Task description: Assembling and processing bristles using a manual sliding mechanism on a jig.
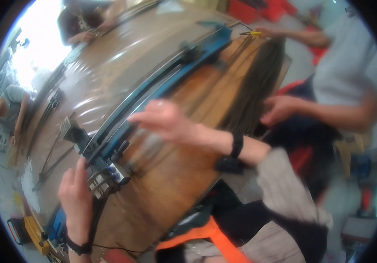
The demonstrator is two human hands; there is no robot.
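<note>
A long blue rail (153,90) with a metal track crosses the table diagonally. At its near end sits a clamp-like metal device (105,182) with dark fittings. Beside that device is my left hand (75,199), its fingers stretched up along the edge; whether it touches the metal I cannot tell. Over the rail's middle is my right hand (164,120), blurred, thumb and fingers drawn together in a pinch. Anything between those fingertips is too small or smeared to name. Both wrists wear dark bands.
At right, a co-worker's hand holds a yellow-handled tool (252,33) near a bundle of long dark strands (258,83). Two more people work along the table's far and left sides. Thin dark rods (48,109) lie on the clear-covered tabletop (127,65). A yellow box (34,230) stands lower left.
</note>
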